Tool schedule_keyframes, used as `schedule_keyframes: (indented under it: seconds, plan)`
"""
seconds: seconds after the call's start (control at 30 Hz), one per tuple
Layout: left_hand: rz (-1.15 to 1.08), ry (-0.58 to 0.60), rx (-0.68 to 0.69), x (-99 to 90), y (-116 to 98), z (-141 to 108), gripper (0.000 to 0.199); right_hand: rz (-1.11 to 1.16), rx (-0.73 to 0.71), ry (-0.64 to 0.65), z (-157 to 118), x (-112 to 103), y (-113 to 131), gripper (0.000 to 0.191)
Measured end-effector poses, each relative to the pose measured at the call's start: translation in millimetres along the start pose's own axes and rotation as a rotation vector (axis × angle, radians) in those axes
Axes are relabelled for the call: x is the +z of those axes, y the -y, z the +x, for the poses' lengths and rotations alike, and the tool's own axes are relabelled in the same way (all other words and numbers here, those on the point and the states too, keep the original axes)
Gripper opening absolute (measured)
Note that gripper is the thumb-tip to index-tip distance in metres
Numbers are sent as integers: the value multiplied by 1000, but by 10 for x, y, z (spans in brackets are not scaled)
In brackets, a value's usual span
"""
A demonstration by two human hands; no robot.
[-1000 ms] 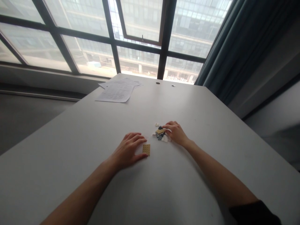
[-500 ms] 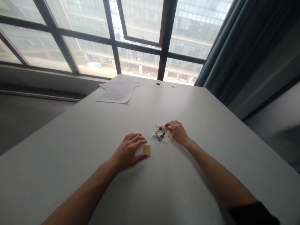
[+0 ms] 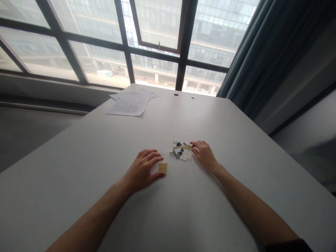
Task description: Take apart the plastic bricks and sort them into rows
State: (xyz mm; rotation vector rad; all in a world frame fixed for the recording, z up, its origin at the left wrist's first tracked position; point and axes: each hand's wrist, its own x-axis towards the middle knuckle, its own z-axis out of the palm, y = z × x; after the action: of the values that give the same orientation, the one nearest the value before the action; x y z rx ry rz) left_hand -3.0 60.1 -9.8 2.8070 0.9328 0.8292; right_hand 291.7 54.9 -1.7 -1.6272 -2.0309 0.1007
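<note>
A square tan studded plate (image 3: 163, 168) lies on the white table, with the thumb of my left hand (image 3: 145, 168) at its lower edge. The fingers of that hand are spread around the plate's left side. To the upper right is a loose pile of small bricks, with dark grey pieces (image 3: 179, 154) and white pieces (image 3: 185, 155). My right hand (image 3: 205, 154) is at the pile's right side, its thumb and index finger closed on a small tan brick (image 3: 189, 147).
Printed sheets of paper (image 3: 129, 105) lie at the far left of the table (image 3: 168, 217). Two small round holes are near the table's back edge. Beyond stand large windows, with a dark blue curtain (image 3: 244, 59) on the right.
My right hand has moved a little to the right and towards me, and the small tan brick at its fingertips has shifted right, out from the pile. My left hand has barely moved.
</note>
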Motion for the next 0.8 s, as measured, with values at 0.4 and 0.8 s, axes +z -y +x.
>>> schedule_keyframes:
  seconds: [0.4,0.8]
  plan:
    - [72,-328,24,-21,-340,75,42,1521,436,306,-312,156,916,28]
    - [58,-403,22,-42,-384,76,29,1470,294,366,-369,185,993,21]
